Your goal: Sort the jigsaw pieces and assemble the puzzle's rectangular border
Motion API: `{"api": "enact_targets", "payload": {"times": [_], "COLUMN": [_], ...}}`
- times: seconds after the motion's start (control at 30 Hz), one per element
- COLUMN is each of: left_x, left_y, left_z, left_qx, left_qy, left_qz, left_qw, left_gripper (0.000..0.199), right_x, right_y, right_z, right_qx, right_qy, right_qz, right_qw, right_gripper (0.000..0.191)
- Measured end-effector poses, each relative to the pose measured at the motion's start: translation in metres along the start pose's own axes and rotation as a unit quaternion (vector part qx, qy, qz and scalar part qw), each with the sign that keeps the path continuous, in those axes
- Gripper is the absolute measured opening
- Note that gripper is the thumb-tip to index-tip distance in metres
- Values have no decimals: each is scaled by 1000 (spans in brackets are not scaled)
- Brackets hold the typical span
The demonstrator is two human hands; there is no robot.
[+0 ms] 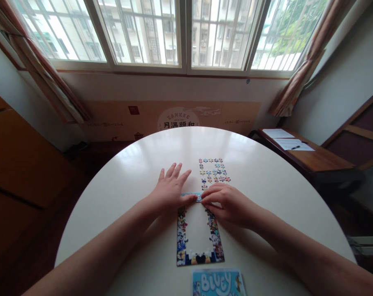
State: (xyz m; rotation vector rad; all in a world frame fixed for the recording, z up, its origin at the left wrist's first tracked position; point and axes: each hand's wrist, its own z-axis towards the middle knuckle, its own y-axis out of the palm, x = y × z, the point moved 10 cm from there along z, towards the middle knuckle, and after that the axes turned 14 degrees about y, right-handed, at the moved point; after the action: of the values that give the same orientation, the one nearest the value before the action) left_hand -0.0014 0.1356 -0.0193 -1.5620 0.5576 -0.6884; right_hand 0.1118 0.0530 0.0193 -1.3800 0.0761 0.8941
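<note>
A jigsaw puzzle frame (pixel 181 238) lies on the white table, its border joined around a bare middle. Spread wide, my left hand (pixel 172 187) has its thumb resting on the blue top strip (pixel 191 195) of the border, near its middle. At the right end of that strip, my right hand (pixel 226 201) has its thumb and fingers pinched together on a puzzle piece, mostly hidden by the fingertips. Beyond the hands, loose puzzle pieces (pixel 217 172) are laid out in rows.
A blue Bluey box or card (pixel 218 283) lies at the near edge of view. The round white table (pixel 112 197) fills the middle. To the right, a wooden desk (pixel 325 159) holds papers (pixel 293 144) and a pen. A window with curtains is behind.
</note>
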Motion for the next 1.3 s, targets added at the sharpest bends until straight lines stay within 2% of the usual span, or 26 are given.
{"api": "enact_targets", "payload": {"times": [0.37,0.47,0.6,0.7,0.77,0.83,0.97,1.13,1.3], "left_x": [-5,-5,-2,2,3,-2,-22,-41,-41], "left_y": [4,4,4,-1,-9,-19,-40,-55,-63], "left_z": [1,1,1,0,-1,-3,-6,-10,-15], "left_qx": [8,8,9,17,34,62,131,215,247], "left_qy": [0,1,7,21,32,38,31,18,16], "left_qz": [-9,-13,-10,-7,-8,-10,-6,-20,-22], "left_qw": [1000,1000,1000,1000,999,997,991,976,969], "left_gripper": [96,96,97,93,86,78,64,49,45], "right_x": [-1,-3,0,14,25,36,65,90,102], "right_y": [1,-2,-22,-42,-53,-58,-51,-45,-35], "right_z": [-3,-3,-3,-2,2,11,41,76,89], "right_qx": [5,24,104,159,173,160,66,1,-51], "right_qy": [-12,-18,-4,47,88,129,220,255,271], "right_qz": [-18,-29,-49,-73,-100,-133,-199,-221,-242], "right_qw": [1000,999,993,983,976,970,953,941,931], "right_gripper": [18,19,19,18,18,19,22,19,21]}}
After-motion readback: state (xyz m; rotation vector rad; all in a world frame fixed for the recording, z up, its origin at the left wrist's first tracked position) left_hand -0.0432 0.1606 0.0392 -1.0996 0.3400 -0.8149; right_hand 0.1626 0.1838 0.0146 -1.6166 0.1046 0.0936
